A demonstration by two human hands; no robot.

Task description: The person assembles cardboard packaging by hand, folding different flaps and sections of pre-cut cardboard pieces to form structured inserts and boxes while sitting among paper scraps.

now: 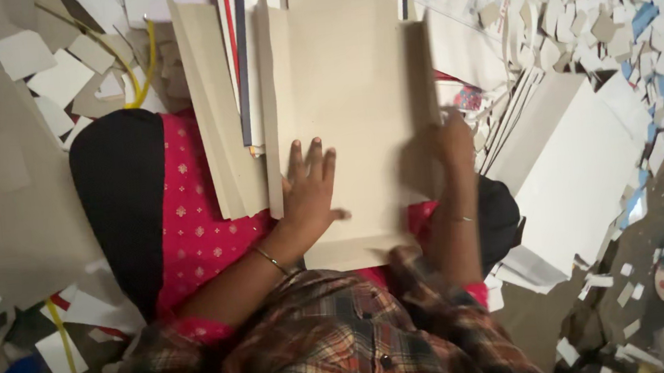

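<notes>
Left hand (310,187) flat, fingers spread, pressing tan card sheet (345,105) on lap; right hand (453,141) pinching sheet's right edge.

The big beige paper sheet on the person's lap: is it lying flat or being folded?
Being folded: the big beige paper sheet has its right edge lifted by the right hand, while the left hand presses it flat.

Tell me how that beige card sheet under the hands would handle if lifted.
The beige card sheet looks fairly stiff: it lies flat under the left hand. Probably light, being one thin sheet. The right hand bends its edge upward, so it likely flexes rather than cracks.
</notes>
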